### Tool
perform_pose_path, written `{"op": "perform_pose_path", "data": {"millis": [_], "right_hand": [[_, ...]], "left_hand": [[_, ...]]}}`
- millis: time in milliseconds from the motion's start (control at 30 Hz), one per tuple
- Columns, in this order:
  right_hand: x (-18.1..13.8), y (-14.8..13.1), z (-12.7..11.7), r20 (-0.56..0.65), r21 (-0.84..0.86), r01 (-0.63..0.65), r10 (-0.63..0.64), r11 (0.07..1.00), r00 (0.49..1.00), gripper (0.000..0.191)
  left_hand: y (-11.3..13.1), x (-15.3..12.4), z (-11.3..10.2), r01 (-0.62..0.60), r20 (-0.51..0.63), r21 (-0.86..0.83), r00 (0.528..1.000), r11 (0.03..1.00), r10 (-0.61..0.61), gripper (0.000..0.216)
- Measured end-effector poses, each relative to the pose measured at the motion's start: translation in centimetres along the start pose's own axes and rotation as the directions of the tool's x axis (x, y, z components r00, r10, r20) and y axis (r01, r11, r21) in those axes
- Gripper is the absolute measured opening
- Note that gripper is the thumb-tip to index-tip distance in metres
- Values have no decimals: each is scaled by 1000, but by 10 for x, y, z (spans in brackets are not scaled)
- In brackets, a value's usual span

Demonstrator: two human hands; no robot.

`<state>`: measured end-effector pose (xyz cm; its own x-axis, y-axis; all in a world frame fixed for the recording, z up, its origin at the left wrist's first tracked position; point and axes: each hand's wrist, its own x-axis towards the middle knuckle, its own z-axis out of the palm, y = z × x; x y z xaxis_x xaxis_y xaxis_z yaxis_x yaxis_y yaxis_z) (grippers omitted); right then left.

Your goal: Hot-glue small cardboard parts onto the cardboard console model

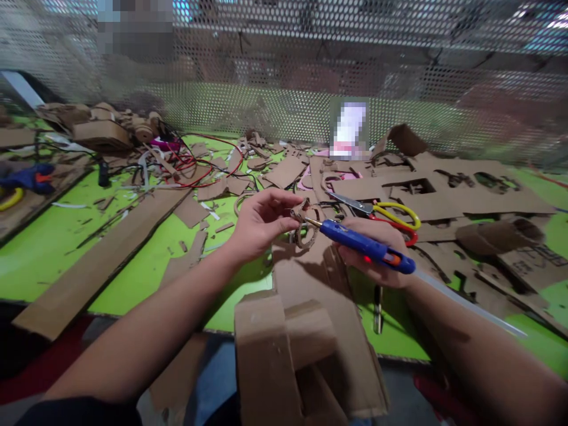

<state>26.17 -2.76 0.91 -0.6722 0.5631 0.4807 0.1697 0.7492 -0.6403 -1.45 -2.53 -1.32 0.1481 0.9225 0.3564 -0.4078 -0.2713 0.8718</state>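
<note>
My left hand pinches a small curved cardboard piece, shaped like a ring, above the middle of the table. In my right hand is a blue hot glue gun, its brass nozzle at the cardboard piece; whether the tip touches cannot be made out. A clear glue stick trails from the gun's rear end. Under both hands lies a long cardboard strip, with a folded cardboard structure at its near end. Scissors with yellow and red handles lie just behind my right hand.
Cut cardboard sheets and a cardboard tube cover the right side. A long cardboard plank crosses the left. Red wires tangle among scraps behind. Another blue glue gun lies far left. A perforated metal screen borders the back.
</note>
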Motion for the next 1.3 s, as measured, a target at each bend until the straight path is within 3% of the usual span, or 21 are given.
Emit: {"op": "perform_pose_path", "data": {"millis": [167, 700, 833, 1300], "right_hand": [[3, -5, 2, 4, -7, -78, 78, 997, 997, 5], [1, 1, 3, 21, -23, -31, 32, 999, 999, 4], [1, 3, 5, -21, -67, 2, -4, 998, 1000, 3], [-5, 6, 7, -47, -95, -58, 54, 994, 997, 4]], "left_hand": [[-2, 0, 1, -79, -33, 69, 996, 995, 81, 41], [-3, 0, 1, -136, 26, 157, 991, 978, 133, 33], [-4, 0, 0, -164, 48, 157, 986, 974, 158, 34], [-7, -1, 0, -246, 94, 204, 968, 948, 231, 27]]}}
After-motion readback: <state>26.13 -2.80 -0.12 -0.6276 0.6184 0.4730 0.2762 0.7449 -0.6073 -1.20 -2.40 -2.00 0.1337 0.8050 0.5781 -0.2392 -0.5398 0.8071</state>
